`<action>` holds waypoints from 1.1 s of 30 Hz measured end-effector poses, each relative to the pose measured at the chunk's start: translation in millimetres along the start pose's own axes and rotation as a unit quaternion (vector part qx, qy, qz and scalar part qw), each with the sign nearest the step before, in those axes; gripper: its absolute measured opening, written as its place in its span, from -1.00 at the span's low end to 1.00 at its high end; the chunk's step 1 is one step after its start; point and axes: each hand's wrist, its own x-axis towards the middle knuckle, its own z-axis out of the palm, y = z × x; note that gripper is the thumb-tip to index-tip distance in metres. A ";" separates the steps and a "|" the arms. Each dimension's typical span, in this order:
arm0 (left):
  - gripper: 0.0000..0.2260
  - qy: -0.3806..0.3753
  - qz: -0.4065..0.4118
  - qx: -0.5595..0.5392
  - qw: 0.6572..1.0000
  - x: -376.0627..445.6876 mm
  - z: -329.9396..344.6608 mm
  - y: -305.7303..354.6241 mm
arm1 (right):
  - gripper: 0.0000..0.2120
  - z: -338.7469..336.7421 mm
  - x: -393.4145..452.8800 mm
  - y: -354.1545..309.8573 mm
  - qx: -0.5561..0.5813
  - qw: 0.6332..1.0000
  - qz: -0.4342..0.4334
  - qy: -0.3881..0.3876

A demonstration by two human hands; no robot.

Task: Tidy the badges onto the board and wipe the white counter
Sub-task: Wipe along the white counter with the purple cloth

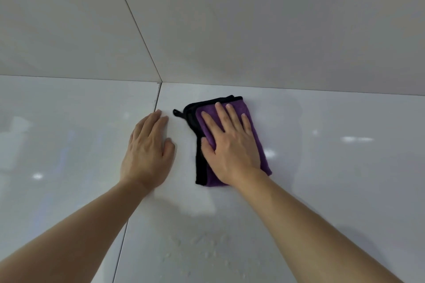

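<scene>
A folded purple cloth [257,145] with a black edge and a small black loop lies flat on the glossy white counter [333,179], close to the back wall. My right hand [230,145] presses down on the cloth, fingers spread and pointing toward the wall. To its left, my left hand [147,154] rests flat on the bare counter, fingers together, holding nothing. No badges and no board are in view.
A pale tiled wall [253,30] rises right behind the cloth. A seam [156,101] runs through the counter beside my left hand. Small water droplets [195,250] speckle the counter nearer to me, between my forearms.
</scene>
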 end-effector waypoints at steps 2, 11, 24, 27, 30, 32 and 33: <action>-0.55 0.000 -0.006 -0.006 1.000 -2.2 0.2 -0.2 | -0.35 -7.5 -11.9 24.6 -0.002 1.000 0.027 0.010; -0.72 0.037 0.045 -0.006 0.998 -8.7 1.2 -1.6 | -0.36 -34.1 -73.8 132.7 -0.025 0.990 0.136 0.036; -0.61 -0.007 0.048 -0.005 0.999 -67.3 -10.6 5.9 | -0.29 -24.5 -101.8 90.9 -0.047 0.983 0.174 0.018; -0.58 -0.021 0.037 0.003 0.999 -90.8 -19.8 -6.5 | -0.30 -15.3 -102.3 50.3 -0.046 0.987 0.153 0.015; -0.52 -0.035 0.035 0.003 0.999 -111.7 -23.6 -15.4 | -0.31 -5.9 -99.9 8.9 -0.045 0.990 0.133 0.010; -0.50 -0.043 0.046 0.009 0.998 -122.7 -24.5 -21.7 | -0.31 0.9 -97.0 -19.5 -0.038 0.992 0.120 0.008; -0.50 -0.043 0.051 0.010 0.998 -126.2 -24.2 -24.6 | -0.32 4.8 -95.3 -33.1 -0.034 0.993 0.113 0.007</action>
